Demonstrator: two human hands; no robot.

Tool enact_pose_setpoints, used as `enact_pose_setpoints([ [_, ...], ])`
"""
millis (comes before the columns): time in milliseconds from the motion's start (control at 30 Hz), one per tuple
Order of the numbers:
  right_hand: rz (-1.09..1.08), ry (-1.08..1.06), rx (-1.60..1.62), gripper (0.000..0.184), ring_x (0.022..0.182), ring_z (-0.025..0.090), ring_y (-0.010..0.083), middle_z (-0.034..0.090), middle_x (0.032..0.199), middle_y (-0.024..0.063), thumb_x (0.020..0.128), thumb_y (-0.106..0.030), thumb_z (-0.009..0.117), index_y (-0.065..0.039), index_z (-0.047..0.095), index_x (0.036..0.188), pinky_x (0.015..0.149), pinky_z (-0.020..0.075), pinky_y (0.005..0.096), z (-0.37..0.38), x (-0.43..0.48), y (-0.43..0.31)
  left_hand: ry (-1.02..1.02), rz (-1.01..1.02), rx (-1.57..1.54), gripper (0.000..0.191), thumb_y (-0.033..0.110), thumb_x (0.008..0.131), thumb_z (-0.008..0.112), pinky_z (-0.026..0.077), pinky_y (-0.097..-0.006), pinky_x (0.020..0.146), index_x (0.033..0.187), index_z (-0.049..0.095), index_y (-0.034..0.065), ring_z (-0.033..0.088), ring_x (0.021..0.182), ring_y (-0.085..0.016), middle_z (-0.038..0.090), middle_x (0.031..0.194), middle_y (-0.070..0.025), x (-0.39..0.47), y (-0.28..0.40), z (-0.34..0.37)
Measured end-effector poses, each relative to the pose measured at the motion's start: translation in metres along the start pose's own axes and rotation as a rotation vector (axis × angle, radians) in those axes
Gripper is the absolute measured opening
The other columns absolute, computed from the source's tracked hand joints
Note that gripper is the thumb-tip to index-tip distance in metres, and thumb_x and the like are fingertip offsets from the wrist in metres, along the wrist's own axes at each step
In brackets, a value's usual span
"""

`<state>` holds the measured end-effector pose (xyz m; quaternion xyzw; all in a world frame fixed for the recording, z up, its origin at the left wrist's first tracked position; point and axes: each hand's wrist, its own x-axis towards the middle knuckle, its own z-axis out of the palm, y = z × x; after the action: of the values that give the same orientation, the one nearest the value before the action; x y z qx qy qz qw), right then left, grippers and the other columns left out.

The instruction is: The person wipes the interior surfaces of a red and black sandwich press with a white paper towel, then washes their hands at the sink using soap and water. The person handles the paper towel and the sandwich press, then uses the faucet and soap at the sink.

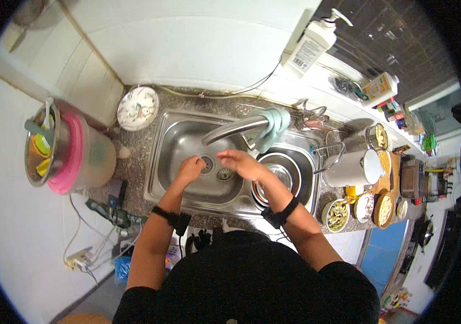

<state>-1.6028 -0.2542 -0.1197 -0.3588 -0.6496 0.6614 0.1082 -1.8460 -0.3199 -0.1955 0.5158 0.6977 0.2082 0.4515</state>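
Both hands hover over the left basin (182, 141) of a stainless steel double sink. My left hand (191, 169) has its fingers curled loosely, close to the drain (206, 163); its palm side is hidden. A short way to the right, my right hand (239, 163) is half open, with nothing visible in it. Above and between them arches the metal faucet (234, 128), with a pale green cloth (276, 124) draped by its base. A round strainer (225, 174) lies on the basin floor. Nested bowls (296, 170) sit in the right basin, partly behind my right forearm.
On the left stand a steel bowl of utensils (61, 150) and a pink-rimmed bucket (77, 154). A patterned plate (138, 108) rests in the back corner. To the right are a white cylindrical container (346, 168), a bowl of sliced food (337, 216) and a pump bottle (313, 44) on the ledge.
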Motion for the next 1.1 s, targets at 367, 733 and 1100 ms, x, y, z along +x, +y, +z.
enact_pose_setpoints([
  [367,0.206,0.748,-0.537,0.025,0.091,0.067,0.0451,0.069,0.094,0.0252,0.096,-0.028,0.055,-0.006,0.065,0.1,0.079,0.0537,0.0541,0.021,-0.042,-0.022,-0.037,0.214,0.695,0.025,0.026,0.092,0.059,0.053,-0.0457,0.085,0.102,0.072,0.0062,0.068,0.1,-0.037,0.072,0.107,-0.016,-0.012,0.012,-0.007],
  [733,-0.451,0.972,0.214,0.024,0.083,0.054,0.0071,0.062,0.092,-0.0008,0.099,-0.022,0.066,-0.002,0.062,0.111,0.073,0.0451,0.0249,-0.012,-0.089,-0.121,-0.095,0.379,0.147,0.038,0.039,0.094,0.068,0.053,-0.0373,0.077,0.1,0.07,0.0017,0.068,0.081,-0.027,0.071,0.092,-0.0148,-0.037,0.083,-0.001],
  [1100,-0.029,0.548,0.663,0.023,0.088,0.054,0.0047,0.061,0.094,-0.0056,0.105,-0.028,0.053,-0.007,0.063,0.104,0.082,0.0446,0.0232,0.024,-0.183,-0.042,-0.508,0.147,-0.902,0.038,0.029,0.103,0.058,0.05,-0.033,0.088,0.133,0.055,0.0076,0.06,0.101,-0.015,0.061,0.115,-0.003,-0.085,0.162,0.037],
])
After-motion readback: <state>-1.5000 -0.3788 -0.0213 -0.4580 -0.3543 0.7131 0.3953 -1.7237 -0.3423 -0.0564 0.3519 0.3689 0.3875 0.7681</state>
